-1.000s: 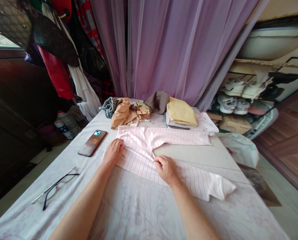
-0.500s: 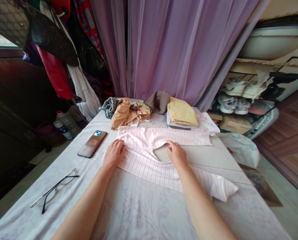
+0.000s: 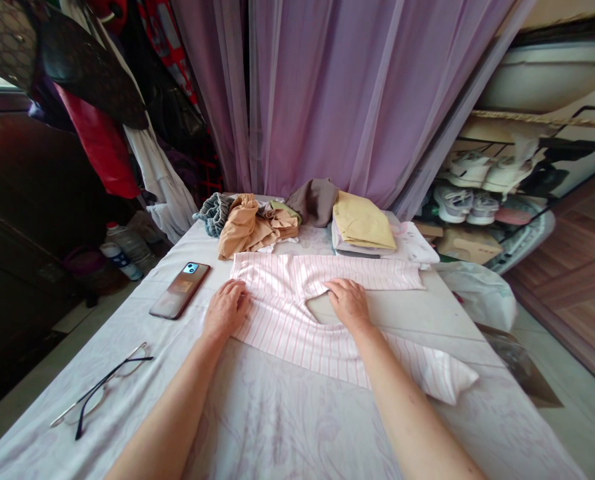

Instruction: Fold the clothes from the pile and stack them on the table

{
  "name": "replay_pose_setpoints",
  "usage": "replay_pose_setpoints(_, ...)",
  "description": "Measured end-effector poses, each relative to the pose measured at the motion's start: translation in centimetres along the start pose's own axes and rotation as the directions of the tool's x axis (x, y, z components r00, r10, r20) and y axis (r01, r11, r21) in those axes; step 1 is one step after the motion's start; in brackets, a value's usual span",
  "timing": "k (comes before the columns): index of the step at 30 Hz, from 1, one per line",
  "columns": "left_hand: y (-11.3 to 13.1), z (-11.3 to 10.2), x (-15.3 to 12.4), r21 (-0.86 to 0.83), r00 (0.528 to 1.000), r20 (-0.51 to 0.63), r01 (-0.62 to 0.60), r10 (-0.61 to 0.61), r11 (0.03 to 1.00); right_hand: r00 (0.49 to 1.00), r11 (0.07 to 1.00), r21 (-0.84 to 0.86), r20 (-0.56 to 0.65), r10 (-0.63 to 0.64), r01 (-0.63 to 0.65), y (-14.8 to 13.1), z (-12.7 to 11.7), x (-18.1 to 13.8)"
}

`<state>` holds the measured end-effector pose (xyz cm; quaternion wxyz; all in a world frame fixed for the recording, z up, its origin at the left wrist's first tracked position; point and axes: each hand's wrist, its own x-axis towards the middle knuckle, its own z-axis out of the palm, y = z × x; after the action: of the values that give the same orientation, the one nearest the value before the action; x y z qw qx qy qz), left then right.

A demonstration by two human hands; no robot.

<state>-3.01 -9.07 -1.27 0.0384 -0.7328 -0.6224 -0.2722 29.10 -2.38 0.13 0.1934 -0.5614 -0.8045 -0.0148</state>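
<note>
Pink-and-white striped trousers [image 3: 282,333] lie spread on the table, waist to the left and legs pointing right. At the waistband, my left hand [image 3: 228,305] is closed on the fabric with bent fingers. My right hand [image 3: 348,303] pinches the inner edge of the far leg near the crotch; its thumb and fingertips are together. The far leg lies straight, while the near leg passes under my right forearm and ends in a crumpled cuff.
A phone [image 3: 180,291] and eyeglasses [image 3: 100,390] lie on the left of the patterned tablecloth [image 3: 277,433]. Behind the trousers are rumpled clothes [image 3: 247,230], a grey-brown garment [image 3: 314,202] and a folded stack with yellow cloth [image 3: 363,223]. A shoe rack [image 3: 502,140] stands at right.
My right hand has shifted slightly left along the inner edge of the far leg. My left hand stays at the waistband. The view has turned a little.
</note>
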Motion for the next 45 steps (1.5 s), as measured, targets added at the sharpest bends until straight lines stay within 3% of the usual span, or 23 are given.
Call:
replay_pose_setpoints(10, 0.0, -0.1, 0.0, -0.011, 1.000, -0.002, -0.001, 0.001, 1.000, 0.998, 0.994, 0.109, 0.056, 0.019, -0.025, 1.0, 0.5, -0.2)
replay_pose_setpoints(13, 0.1, -0.2, 0.1, -0.004, 1.000, 0.008, 0.002, -0.002, 1.000, 0.982, 0.974, 0.128, 0.038, 0.184, -0.188, 2.7, -0.3, -0.2)
replay_pose_setpoints(15, 0.1, -0.2, 0.1, 0.000, 1.000, 0.014, 0.002, -0.002, 1.000, 0.899, 0.896, 0.090, -0.009, 0.438, -0.435, 4.7, -1.4, -0.1)
replay_pose_setpoints(17, 0.1, -0.2, 0.1, 0.002, 1.000, 0.015, -0.003, 0.003, 1.000, 0.754, 0.758, 0.042, -0.083, 0.652, -0.651, 7.3, -2.7, -0.1)
replay_pose_setpoints(20, 0.0, -0.2, 0.2, 0.008, 1.000, 0.012, -0.014, 0.014, 1.000, 0.563, 0.567, 0.014, -0.094, 0.821, -0.824, 11.1, -4.4, 0.1)
replay_pose_setpoints(23, 0.0, -0.2, 0.2, 0.014, 1.000, 0.007, -0.024, 0.023, 1.000, 0.462, 0.462, 0.037, -0.007, 0.887, -0.886, 13.9, -5.2, 0.6)
replay_pose_setpoints(27, 0.0, -0.2, 0.2, 0.001, 1.000, -0.003, -0.022, 0.022, 1.000, 0.461, 0.458, 0.065, 0.038, 0.887, -0.887, 15.9, -5.1, 1.6)
replay_pose_setpoints(30, 0.0, -0.2, 0.2, -0.006, 1.000, -0.004, -0.014, 0.014, 1.000, 0.525, 0.517, 0.100, 0.072, 0.848, -0.850, 16.5, -4.7, 2.0)
replay_pose_setpoints(34, -0.2, -0.2, 0.1, -0.012, 1.000, -0.008, -0.014, 0.014, 1.000, 0.575, 0.579, 0.118, -0.068, 0.815, -0.807, 15.9, -4.0, 2.2)
replay_pose_setpoints(38, -0.3, -0.1, 0.1, -0.003, 1.000, -0.001, -0.011, 0.011, 1.000, 0.545, 0.644, 0.223, -0.376, 0.750, -0.732, 15.5, -3.5, 2.4)
replay_pose_setpoints(40, -0.3, -0.2, 0.1, -0.004, 1.000, 0.002, -0.009, 0.009, 1.000, 0.517, 0.668, 0.257, -0.464, 0.719, -0.698, 15.8, -3.4, 2.7)
replay_pose_setpoints(42, -0.3, -0.2, 0.1, -0.003, 1.000, 0.007, -0.010, 0.010, 1.000, 0.487, 0.655, 0.268, -0.488, 0.725, -0.706, 16.4, -3.2, 3.1)
replay_pose_setpoints(45, -0.4, -0.2, 0.1, -0.001, 1.000, 0.013, -0.015, 0.015, 1.000, 0.457, 0.577, 0.271, -0.396, 0.797, -0.771, 17.1, -2.8, 3.3)
